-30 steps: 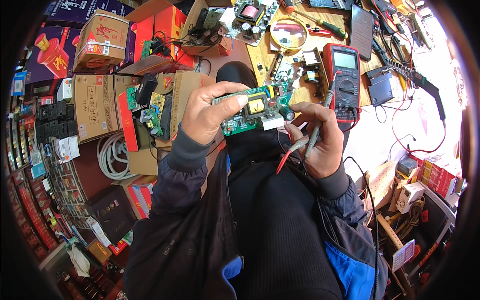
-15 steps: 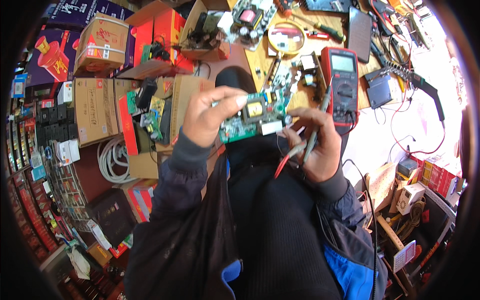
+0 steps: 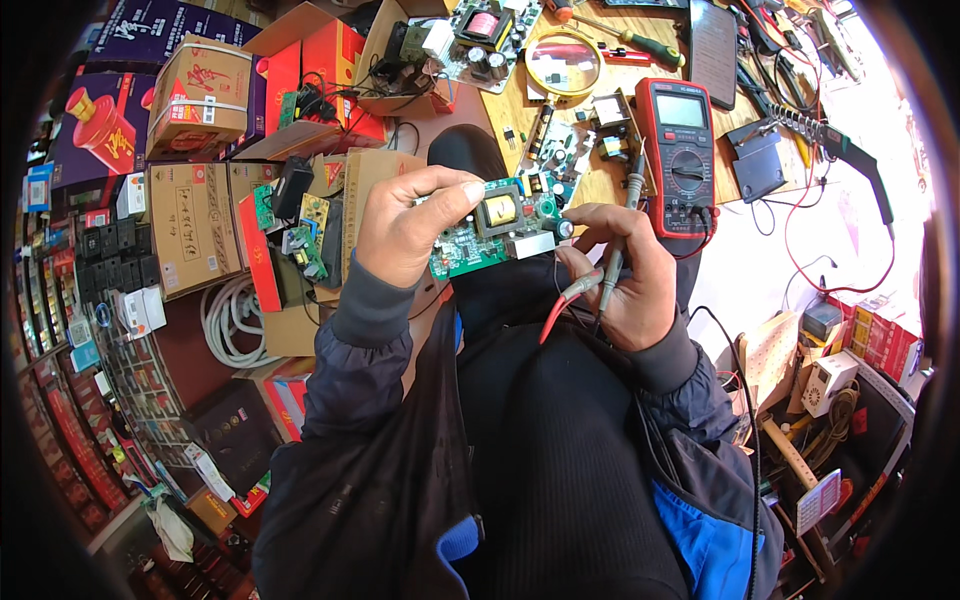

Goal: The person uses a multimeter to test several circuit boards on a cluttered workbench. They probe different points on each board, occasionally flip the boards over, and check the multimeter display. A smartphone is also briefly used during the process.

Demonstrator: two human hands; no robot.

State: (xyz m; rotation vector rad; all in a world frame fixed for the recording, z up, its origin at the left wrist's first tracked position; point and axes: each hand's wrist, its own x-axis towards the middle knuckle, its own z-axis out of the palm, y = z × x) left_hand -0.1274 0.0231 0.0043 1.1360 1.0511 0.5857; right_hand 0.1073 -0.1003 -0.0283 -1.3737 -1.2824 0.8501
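Observation:
A green circuit board (image 3: 468,254), with a yellow-cored transformer and a white block on it, is pinched by its left side in my left hand (image 3: 408,225). My right hand (image 3: 632,272) is closed around two multimeter probes (image 3: 614,262), one grey and one with a red lead. Its fingertips are at the board's right edge, by a round capacitor; whether they touch the board I cannot tell. Beyond that hand, on the wooden bench, lies a red multimeter (image 3: 686,160) with a grey screen.
A magnifying glass (image 3: 564,62), a green-handled screwdriver (image 3: 655,50) and loose circuit boards (image 3: 490,30) lie on the bench (image 3: 500,110). A soldering iron (image 3: 850,165) is at the right. Cardboard boxes (image 3: 195,225) and a coiled white cable (image 3: 235,322) fill the left side.
The board is tilted slightly differently. My right hand has turned a little, still gripping the probes, and the bench appears a little higher in view.

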